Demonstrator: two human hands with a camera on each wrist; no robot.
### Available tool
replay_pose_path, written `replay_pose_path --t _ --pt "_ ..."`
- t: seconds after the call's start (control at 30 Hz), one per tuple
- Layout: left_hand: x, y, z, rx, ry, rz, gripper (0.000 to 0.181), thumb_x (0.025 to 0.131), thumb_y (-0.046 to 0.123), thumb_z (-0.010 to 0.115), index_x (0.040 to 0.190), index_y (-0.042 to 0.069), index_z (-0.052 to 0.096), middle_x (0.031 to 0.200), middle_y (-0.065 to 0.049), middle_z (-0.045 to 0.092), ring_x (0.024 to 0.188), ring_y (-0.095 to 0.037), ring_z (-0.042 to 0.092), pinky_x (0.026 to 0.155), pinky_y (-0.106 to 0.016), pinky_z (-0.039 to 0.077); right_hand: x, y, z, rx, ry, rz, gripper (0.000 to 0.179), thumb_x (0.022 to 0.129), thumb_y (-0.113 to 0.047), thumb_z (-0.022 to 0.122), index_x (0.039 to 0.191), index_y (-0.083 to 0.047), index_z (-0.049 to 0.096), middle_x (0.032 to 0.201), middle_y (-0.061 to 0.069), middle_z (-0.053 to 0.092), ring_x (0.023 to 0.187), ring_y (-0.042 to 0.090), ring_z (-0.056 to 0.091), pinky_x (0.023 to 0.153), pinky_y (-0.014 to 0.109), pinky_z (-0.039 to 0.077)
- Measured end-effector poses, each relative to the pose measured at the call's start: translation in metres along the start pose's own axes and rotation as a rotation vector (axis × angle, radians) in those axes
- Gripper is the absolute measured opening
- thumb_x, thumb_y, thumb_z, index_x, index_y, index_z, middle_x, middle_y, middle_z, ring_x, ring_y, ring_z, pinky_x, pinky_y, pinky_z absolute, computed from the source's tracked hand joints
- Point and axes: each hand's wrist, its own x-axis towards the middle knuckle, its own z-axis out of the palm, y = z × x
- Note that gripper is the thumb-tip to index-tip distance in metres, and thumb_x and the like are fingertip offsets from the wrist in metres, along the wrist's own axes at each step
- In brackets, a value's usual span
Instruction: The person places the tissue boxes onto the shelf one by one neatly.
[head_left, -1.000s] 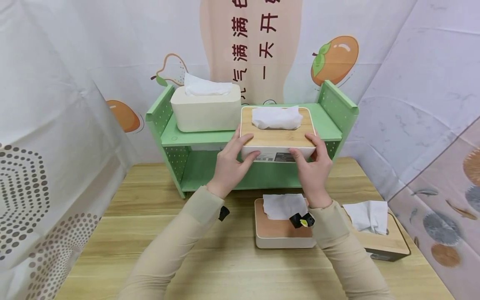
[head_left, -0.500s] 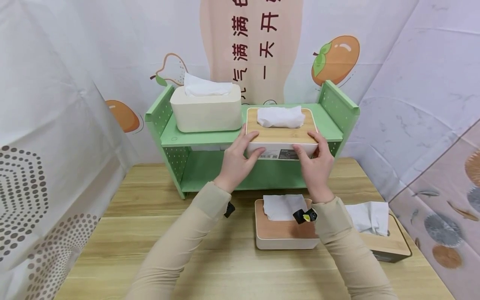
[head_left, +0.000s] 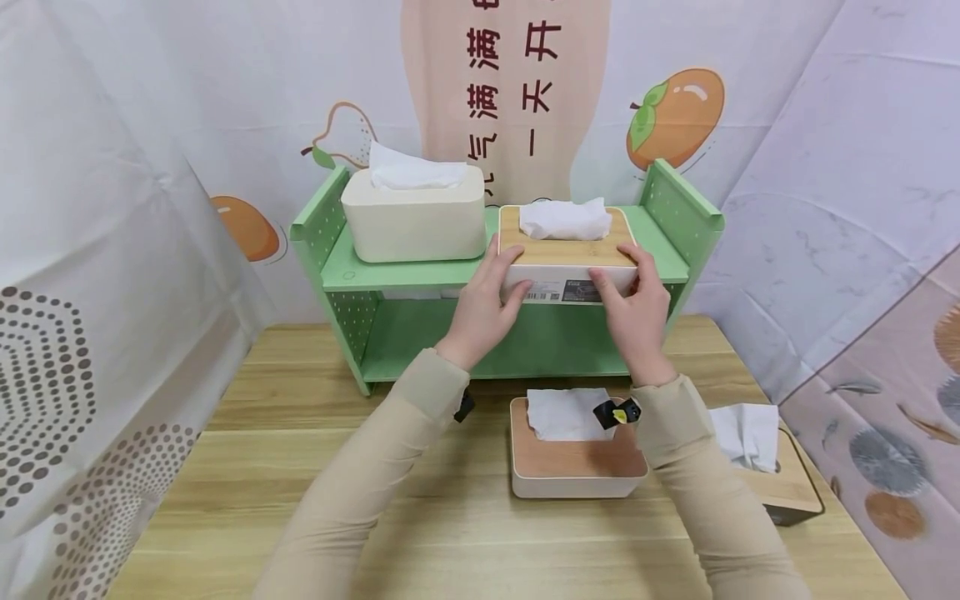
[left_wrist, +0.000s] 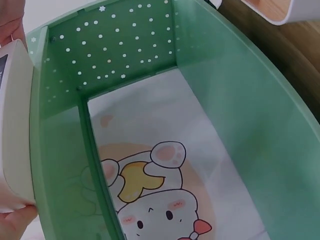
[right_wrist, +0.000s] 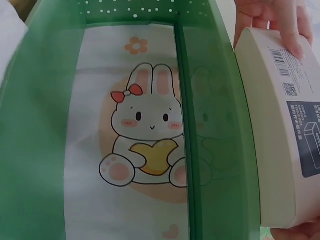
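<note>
Both hands hold a white tissue box with a bamboo lid (head_left: 562,252) at the front of the green shelf's top board. My left hand (head_left: 483,304) grips its left end, thumb on the front face, fingers along the side. At the opposite end my right hand (head_left: 637,312) grips it the same way. A white tissue (head_left: 565,221) pokes from the lid. In the right wrist view the box's labelled face (right_wrist: 285,125) lies right along the shelf edge, fingers at both ends. The left wrist view catches only a strip of the box (left_wrist: 16,125).
A cream tissue box (head_left: 416,218) stands on the left of the green shelf (head_left: 352,273). On the wooden table (head_left: 300,433) are a white tissue box with a reddish-brown lid (head_left: 577,460) and a dark one with a light wood lid (head_left: 783,483), partly behind the right sleeve.
The held tissue box has shifted right and slightly farther back over the top board, both hands moving with it. The other boxes stay where they were.
</note>
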Motion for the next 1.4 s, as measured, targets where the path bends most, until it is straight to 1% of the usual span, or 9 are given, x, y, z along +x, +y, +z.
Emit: replay_pose_path --t 0.1,0.33,0.6,0.7,0.83,0.97,1.07,1.3,1.4 --pt "0.004 -0.002 0.0 0.004 -0.024 -0.01 0.046 0.095 0.018 0.058 0.137 0.008 0.043 0.152 -0.027 0.022 0.129 -0.039 0.044 0.099 -0.045 0.045 0.007 0.0 0.0 -0.027 -0.039 0.023 0.05 0.085 -0.032 0.071 0.126 -0.007 0.056 0.07 0.008 0.049 0.061 0.014 0.039 0.056 0.023 0.029" --pt "0.013 -0.007 0.002 0.023 -0.053 -0.031 0.046 0.096 0.017 0.055 0.139 0.011 0.041 0.152 -0.025 0.025 0.135 -0.037 0.037 0.104 -0.045 0.041 0.02 0.003 0.002 -0.045 -0.097 0.035 0.05 0.088 -0.034 0.067 0.129 -0.008 0.053 0.083 0.017 0.057 0.069 0.018 0.044 0.06 0.024 0.032" --pt "0.022 -0.006 0.002 0.066 -0.046 -0.046 0.046 0.094 0.011 0.057 0.138 0.012 0.044 0.148 -0.026 0.033 0.134 -0.038 0.039 0.101 -0.046 0.043 0.037 0.003 0.002 -0.109 -0.215 0.057 0.05 0.091 -0.034 0.062 0.134 -0.011 0.049 0.079 0.011 0.047 0.073 0.022 0.042 0.065 0.029 0.033" --pt "0.026 -0.005 0.002 0.079 -0.054 -0.064 0.047 0.095 0.01 0.056 0.14 0.012 0.043 0.148 -0.027 0.032 0.134 -0.038 0.039 0.101 -0.046 0.043 0.045 0.003 0.002 -0.123 -0.265 0.069 0.05 0.092 -0.034 0.061 0.135 -0.011 0.049 0.1 0.019 0.058 0.085 0.026 0.049 0.072 0.035 0.038" --pt "0.032 -0.005 0.003 0.11 -0.059 -0.083 0.049 0.095 0.009 0.055 0.141 0.012 0.042 0.148 -0.026 0.032 0.134 -0.037 0.039 0.102 -0.044 0.043 0.054 0.002 0.001 -0.155 -0.319 0.054 0.05 0.093 -0.031 0.06 0.136 -0.008 0.048 0.133 0.019 0.053 0.1 0.032 0.051 0.082 0.045 0.041" --pt "0.037 -0.005 0.004 0.156 -0.066 -0.094 0.05 0.095 0.006 0.053 0.142 0.012 0.04 0.148 -0.026 0.032 0.132 -0.036 0.043 0.101 -0.041 0.044 0.058 0.002 0.002 -0.204 -0.351 -0.012 0.049 0.094 -0.026 0.059 0.136 -0.003 0.048 0.137 0.021 0.05 0.118 0.036 0.049 0.096 0.049 0.039" --pt "0.035 -0.003 0.002 0.227 -0.09 -0.075 0.054 0.095 0.009 0.052 0.146 0.01 0.035 0.15 -0.027 0.027 0.133 -0.036 0.041 0.102 -0.041 0.043 0.054 0.005 0.001 -0.229 -0.345 -0.095 0.047 0.093 -0.021 0.061 0.133 -0.001 0.049 0.141 0.024 0.043 0.134 0.038 0.037 0.108 0.051 0.031" --pt "0.017 0.005 0.001 0.51 -0.144 0.158 0.064 0.094 0.024 0.055 0.146 -0.001 0.029 0.151 -0.031 0.019 0.14 -0.045 0.022 0.114 -0.048 0.025 0.027 0.019 -0.013 -0.32 -0.313 -0.331 0.051 0.09 -0.017 0.064 0.136 -0.001 0.045 0.151 0.029 0.02 0.13 0.049 0.032 0.1 0.063 0.03" --pt "0.01 0.008 0.002 0.623 -0.18 0.189 0.064 0.095 0.032 0.052 0.148 0.005 0.028 0.154 -0.028 0.016 0.141 -0.047 0.017 0.113 -0.053 0.023 0.018 0.027 -0.017 -0.376 -0.304 -0.43 0.056 0.088 -0.017 0.067 0.137 -0.002 0.045 0.15 0.032 0.02 0.132 0.051 0.029 0.104 0.063 0.026"
